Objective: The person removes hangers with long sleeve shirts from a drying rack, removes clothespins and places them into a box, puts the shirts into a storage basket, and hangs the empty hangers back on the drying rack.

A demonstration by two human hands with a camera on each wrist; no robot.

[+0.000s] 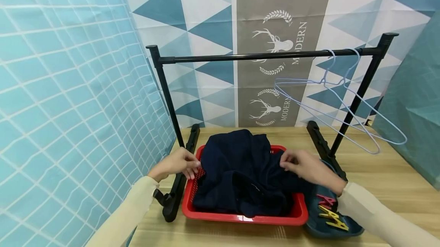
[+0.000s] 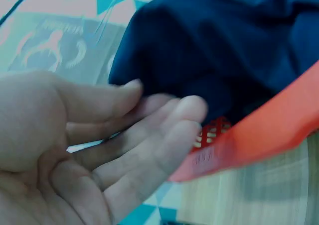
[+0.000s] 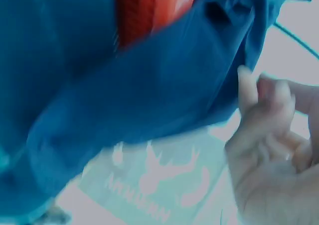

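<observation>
A dark navy garment (image 1: pixel 240 163) lies bunched and folded in a red plastic basket (image 1: pixel 245 218), and part of it hangs over the right rim. My left hand (image 1: pixel 182 163) is at the basket's left rim, beside the cloth. In the left wrist view, its loosely bent fingers (image 2: pixel 149 160) and thumb have nothing between them. At the garment's right side is my right hand (image 1: pixel 304 167), its fingers bent close to the cloth edge. The right wrist view is blurred, but no cloth shows between its fingers (image 3: pixel 244 93) and thumb.
A black rack (image 1: pixel 240 57) spans over the basket. Two pale blue wire hangers (image 1: pixel 324 83) hang at its right end. On the wooden table (image 1: pixel 405 178), right of the basket, a dark tray (image 1: pixel 316 228) holds red and yellow clothespins (image 1: pixel 333 220). Patterned sheets stand behind and left.
</observation>
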